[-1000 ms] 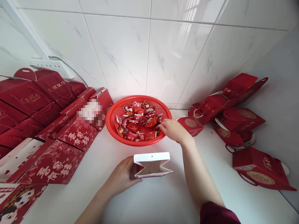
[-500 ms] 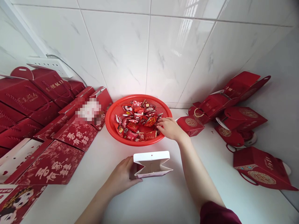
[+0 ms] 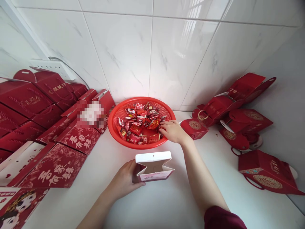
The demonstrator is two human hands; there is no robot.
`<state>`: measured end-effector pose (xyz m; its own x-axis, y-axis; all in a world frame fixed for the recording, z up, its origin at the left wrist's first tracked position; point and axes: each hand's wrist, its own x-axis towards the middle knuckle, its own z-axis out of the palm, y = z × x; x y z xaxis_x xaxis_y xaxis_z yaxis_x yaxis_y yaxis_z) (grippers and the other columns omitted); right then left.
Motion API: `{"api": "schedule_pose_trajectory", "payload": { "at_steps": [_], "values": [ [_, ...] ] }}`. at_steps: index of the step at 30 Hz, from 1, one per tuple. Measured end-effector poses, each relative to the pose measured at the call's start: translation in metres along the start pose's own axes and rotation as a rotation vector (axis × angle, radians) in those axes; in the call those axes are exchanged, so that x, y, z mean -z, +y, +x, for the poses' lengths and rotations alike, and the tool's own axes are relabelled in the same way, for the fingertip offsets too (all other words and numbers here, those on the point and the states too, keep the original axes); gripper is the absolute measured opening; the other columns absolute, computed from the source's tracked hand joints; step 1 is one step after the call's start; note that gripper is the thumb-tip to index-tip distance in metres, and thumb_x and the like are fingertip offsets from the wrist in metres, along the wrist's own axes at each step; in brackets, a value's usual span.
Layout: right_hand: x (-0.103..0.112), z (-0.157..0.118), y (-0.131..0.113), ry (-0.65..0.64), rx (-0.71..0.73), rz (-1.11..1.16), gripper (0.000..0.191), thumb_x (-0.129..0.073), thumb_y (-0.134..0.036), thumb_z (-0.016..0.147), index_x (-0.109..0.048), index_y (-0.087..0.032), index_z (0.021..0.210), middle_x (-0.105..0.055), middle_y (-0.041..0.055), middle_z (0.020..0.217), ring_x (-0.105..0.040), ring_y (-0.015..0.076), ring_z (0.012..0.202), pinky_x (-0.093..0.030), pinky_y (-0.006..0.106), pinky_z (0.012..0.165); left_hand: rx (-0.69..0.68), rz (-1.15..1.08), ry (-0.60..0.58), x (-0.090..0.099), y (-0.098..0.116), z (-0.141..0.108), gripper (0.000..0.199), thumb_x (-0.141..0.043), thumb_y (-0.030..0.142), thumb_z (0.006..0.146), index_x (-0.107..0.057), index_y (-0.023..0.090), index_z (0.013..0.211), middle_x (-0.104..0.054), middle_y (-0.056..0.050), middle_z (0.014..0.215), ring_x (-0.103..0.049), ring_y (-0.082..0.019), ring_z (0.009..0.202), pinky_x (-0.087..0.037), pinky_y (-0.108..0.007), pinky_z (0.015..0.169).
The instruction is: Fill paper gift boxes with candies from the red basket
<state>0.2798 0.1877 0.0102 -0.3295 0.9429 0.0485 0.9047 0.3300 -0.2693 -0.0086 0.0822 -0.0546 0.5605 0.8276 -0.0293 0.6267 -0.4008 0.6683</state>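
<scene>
Head view: we have the paper box (image 3: pixel 155 176) clasped by its left side in our left hand (image 3: pixel 125 179), before the basket (image 3: pixel 140 146) at the table's (image 3: pixel 143 210) back edge. Our half-curled right hand (image 3: pixel 175 131) crosses the basket's right rim; whether it pinches sweets (image 3: pixel 141 120), we cannot tell. Leaning there could tip the basket. We have room right of the paper box.

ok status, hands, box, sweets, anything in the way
Left hand gripping open box by its left side. Right hand at sweets, over basket rim; grip unclear. No blockage seen; small carton just beyond right hand.
</scene>
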Motion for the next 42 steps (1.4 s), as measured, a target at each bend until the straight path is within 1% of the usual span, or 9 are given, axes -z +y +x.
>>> {"api": "schedule_pose_trajectory", "payload": {
  "at_steps": [8, 11, 14, 18, 22, 25, 29, 35, 42],
  "values": [
    [0.022, -0.016, -0.007, 0.186, 0.015, 0.332, 0.037, -0.042, -0.033, 0.1, -0.067, -0.017, 0.121, -0.059, 0.0114, 0.133, -0.057, 0.0229, 0.12, -0.043, 0.036, 0.104, -0.202, 0.004, 0.037, 0.023, -0.009, -0.005, 0.087, -0.079, 0.057, 0.066, -0.045, 0.024, 0.138, -0.058, -0.012, 0.131, -0.057, -0.032, 0.118, -0.048, -0.043, 0.099],
    [0.034, -0.026, -0.013, 0.244, 0.027, 0.626, 0.034, -0.049, -0.038, 0.098, -0.069, -0.021, 0.12, -0.058, 0.0096, 0.133, -0.056, 0.0241, 0.122, -0.041, 0.041, 0.108, -0.281, -0.082, 0.229, 0.034, -0.014, -0.008, 0.054, -0.06, 0.048, 0.087, -0.051, 0.022, 0.134, -0.063, -0.011, 0.122, -0.062, -0.027, 0.109, -0.051, -0.036, 0.091],
    [0.044, -0.035, -0.02, 0.194, 0.061, 0.886, 0.033, -0.052, -0.041, 0.096, -0.07, -0.024, 0.118, -0.058, 0.0078, 0.134, -0.056, 0.0239, 0.121, -0.046, 0.041, 0.104, -0.19, -0.162, 0.496, 0.039, -0.01, -0.008, 0.026, -0.05, 0.031, 0.095, -0.061, 0.019, 0.116, -0.069, -0.007, 0.102, -0.065, -0.019, 0.091, -0.051, -0.03, 0.081],
    [0.054, -0.045, -0.031, 0.092, 0.149, 1.243, 0.031, -0.055, -0.04, 0.095, -0.07, -0.027, 0.119, -0.056, 0.0064, 0.139, -0.061, 0.0215, 0.113, -0.054, 0.034, 0.089, -0.046, -0.216, 0.629, 0.049, 0.016, 0.003, 0.021, -0.06, 0.03, 0.091, -0.064, 0.019, 0.108, -0.069, -0.005, 0.096, -0.065, -0.016, 0.085, -0.052, -0.028, 0.08],
    [0.061, -0.055, -0.043, 0.061, 0.251, 1.489, 0.03, -0.057, -0.037, 0.095, -0.071, -0.026, 0.118, -0.055, 0.0073, 0.141, -0.06, 0.0204, 0.113, -0.054, 0.03, 0.083, -0.088, -0.344, 0.508, 0.068, 0.058, 0.026, 0.039, -0.072, 0.032, 0.082, -0.062, 0.019, 0.117, -0.068, -0.007, 0.11, -0.066, -0.018, 0.095, -0.055, -0.03, 0.084],
    [0.067, -0.063, -0.051, 0.056, 0.296, 1.594, 0.029, -0.058, -0.037, 0.094, -0.071, -0.026, 0.118, -0.06, 0.0076, 0.134, -0.061, 0.0188, 0.108, -0.054, 0.028, 0.079, -0.131, -0.511, 0.461, 0.081, 0.087, 0.046, 0.035, -0.074, 0.033, 0.08, -0.067, 0.017, 0.11, -0.071, -0.008, 0.105, -0.067, -0.02, 0.096, -0.056, -0.029, 0.083],
    [0.073, -0.074, -0.058, 0.074, 0.282, 1.627, 0.032, -0.061, -0.037, 0.092, -0.071, -0.025, 0.12, -0.069, 0.0081, 0.116, -0.062, 0.0188, 0.102, -0.054, 0.029, 0.077, -0.155, -0.733, 0.49, 0.089, 0.108, 0.066, 0.031, -0.075, 0.033, 0.08, -0.072, 0.017, 0.107, -0.073, -0.008, 0.109, -0.068, -0.019, 0.097, -0.057, -0.027, 0.084],
    [0.074, -0.079, -0.06, 0.096, 0.226, 1.41, 0.035, -0.059, -0.04, 0.094, -0.069, -0.024, 0.123, -0.072, 0.0082, 0.101, -0.062, 0.0225, 0.107, -0.053, 0.035, 0.084, -0.103, -0.883, 0.578, 0.091, 0.102, 0.079, 0.029, -0.075, 0.038, 0.08, -0.074, 0.018, 0.101, -0.074, -0.006, 0.101, -0.067, -0.014, 0.086, -0.057, -0.019, 0.069],
    [0.068, -0.074, -0.052, 0.067, 0.208, 0.993, 0.033, -0.055, -0.044, 0.094, -0.073, -0.024, 0.112, -0.073, 0.0054, 0.108, -0.066, 0.0201, 0.097, -0.051, 0.035, 0.089, -0.048, -0.679, 0.57, 0.098, 0.086, 0.077, 0.03, -0.075, 0.042, 0.078, -0.074, 0.016, 0.094, -0.074, -0.003, 0.084, -0.066, -0.014, 0.073, -0.056, -0.023, 0.071]
  ]
}}
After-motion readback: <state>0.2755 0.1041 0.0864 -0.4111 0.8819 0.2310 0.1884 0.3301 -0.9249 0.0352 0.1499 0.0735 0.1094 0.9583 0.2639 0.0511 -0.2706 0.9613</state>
